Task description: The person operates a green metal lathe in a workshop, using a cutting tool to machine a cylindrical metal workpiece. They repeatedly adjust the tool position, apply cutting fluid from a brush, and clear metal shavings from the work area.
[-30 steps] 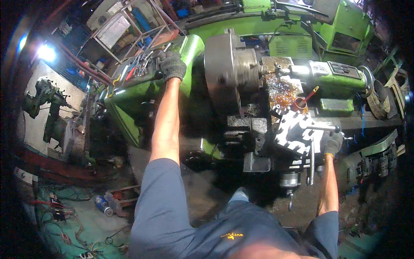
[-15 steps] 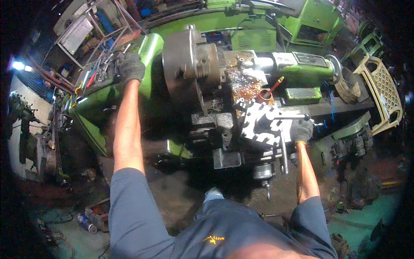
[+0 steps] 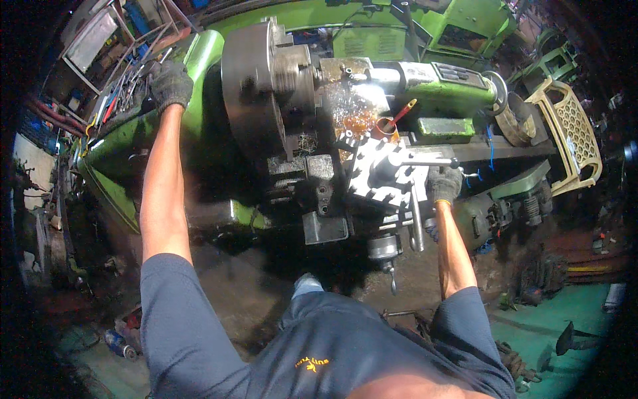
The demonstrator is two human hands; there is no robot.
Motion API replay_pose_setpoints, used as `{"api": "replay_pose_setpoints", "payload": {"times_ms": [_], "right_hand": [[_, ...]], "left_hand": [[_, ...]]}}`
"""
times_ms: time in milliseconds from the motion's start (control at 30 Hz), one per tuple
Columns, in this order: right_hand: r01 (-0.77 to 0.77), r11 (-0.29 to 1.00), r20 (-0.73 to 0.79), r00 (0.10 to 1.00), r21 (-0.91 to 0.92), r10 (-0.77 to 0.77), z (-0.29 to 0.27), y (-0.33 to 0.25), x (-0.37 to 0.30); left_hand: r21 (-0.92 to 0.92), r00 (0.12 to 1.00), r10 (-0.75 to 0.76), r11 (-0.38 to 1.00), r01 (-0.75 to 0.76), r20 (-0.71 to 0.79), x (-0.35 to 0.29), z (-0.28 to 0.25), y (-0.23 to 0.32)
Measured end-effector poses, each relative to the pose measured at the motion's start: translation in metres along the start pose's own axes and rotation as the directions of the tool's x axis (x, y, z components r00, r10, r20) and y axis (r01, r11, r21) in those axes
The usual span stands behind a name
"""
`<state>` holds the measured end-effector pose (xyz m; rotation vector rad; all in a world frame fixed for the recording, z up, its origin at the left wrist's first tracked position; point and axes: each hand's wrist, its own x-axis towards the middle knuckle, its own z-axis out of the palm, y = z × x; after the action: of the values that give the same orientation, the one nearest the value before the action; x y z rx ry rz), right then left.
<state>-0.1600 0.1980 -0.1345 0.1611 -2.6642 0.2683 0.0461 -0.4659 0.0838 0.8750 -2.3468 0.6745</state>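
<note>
My left hand (image 3: 171, 86), in a dark knit glove, lies on top of the green lathe headstock (image 3: 199, 66). Its fingers look stretched out beside a pile of hand tools (image 3: 123, 90). My right hand (image 3: 444, 184), gloved too, is closed beside the tool post, under a horizontal lever (image 3: 428, 161) with a dark knob; what its fingers hold is hidden. A large dark chuck (image 3: 249, 83) grips a round metal workpiece (image 3: 292, 70), and the tailstock (image 3: 445, 76) stands to its right. A red cup (image 3: 385, 130) with a red-handled brush (image 3: 403, 112) sits behind the tool post.
A black-and-white patterned sheet or plate (image 3: 379, 176) lies around the tool post. Metal chips (image 3: 307, 143) gather below the chuck. A crank handle (image 3: 392, 276) juts toward me. A beige plastic chair (image 3: 571, 136) stands at the right, and another green machine (image 3: 369, 43) is behind.
The whole scene has shifted left and slightly up in the picture as my head moved. Both hands stay at the same places on the lathe.
</note>
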Motion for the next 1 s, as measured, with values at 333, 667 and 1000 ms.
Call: {"api": "replay_pose_setpoints", "payload": {"times_ms": [333, 667, 1000], "right_hand": [[0.029, 0.997, -0.018, 0.999, 0.067, -0.027, -0.015, -0.013, 0.000], [-0.002, 1.000, 0.022, 1.000, 0.012, 0.002, -0.013, -0.012, -0.001], [0.003, 1.000, -0.116, 0.993, -0.020, -0.005, -0.006, -0.005, -0.001]], "left_hand": [[-0.030, 0.999, -0.019, 0.999, 0.018, -0.049, -0.003, -0.002, -0.002], [-0.024, 0.997, 0.013, 1.000, -0.015, -0.082, -0.004, -0.003, -0.002], [-0.040, 0.999, -0.010, 0.999, 0.008, -0.049, 0.000, -0.006, 0.004]]}}
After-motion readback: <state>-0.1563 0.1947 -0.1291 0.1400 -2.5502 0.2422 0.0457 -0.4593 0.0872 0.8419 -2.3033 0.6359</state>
